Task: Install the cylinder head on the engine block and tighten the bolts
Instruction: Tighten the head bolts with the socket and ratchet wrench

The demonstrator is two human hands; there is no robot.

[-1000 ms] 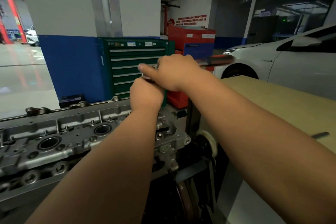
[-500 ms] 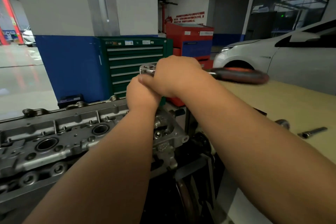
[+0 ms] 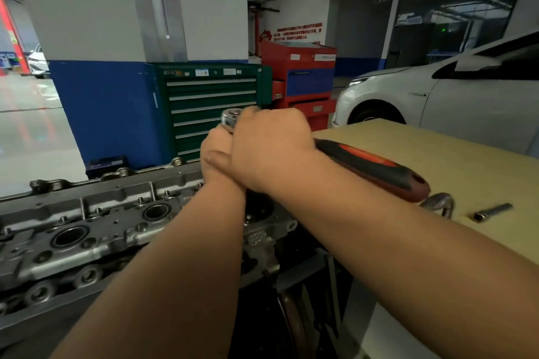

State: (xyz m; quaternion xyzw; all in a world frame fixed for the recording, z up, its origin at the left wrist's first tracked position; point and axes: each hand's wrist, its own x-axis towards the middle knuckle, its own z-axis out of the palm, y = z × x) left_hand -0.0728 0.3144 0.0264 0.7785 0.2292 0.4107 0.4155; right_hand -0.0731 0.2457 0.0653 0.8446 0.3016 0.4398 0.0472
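The grey metal cylinder head (image 3: 96,230) lies on the engine, across the lower left. Over its right end my left hand (image 3: 217,154) is curled around the upright shaft under the ratchet wrench's chrome head (image 3: 231,117); the shaft itself is hidden. My right hand (image 3: 271,148) grips the ratchet wrench just behind its head, lying over my left hand. The wrench's black and red handle (image 3: 376,167) sticks out to the right, over the table edge. The bolt under the tool is hidden by my hands.
A wooden table (image 3: 437,148) stands on the right with a small metal socket bit (image 3: 493,211) and a curved metal piece (image 3: 439,201) on it. Behind stand a green drawer cabinet (image 3: 213,108), a red cabinet (image 3: 303,79), a blue-and-white pillar and a white car (image 3: 472,102).
The wrench handle has swung round clockwise, from pointing away to the right towards me over the table. Both hands have stayed on the tool.
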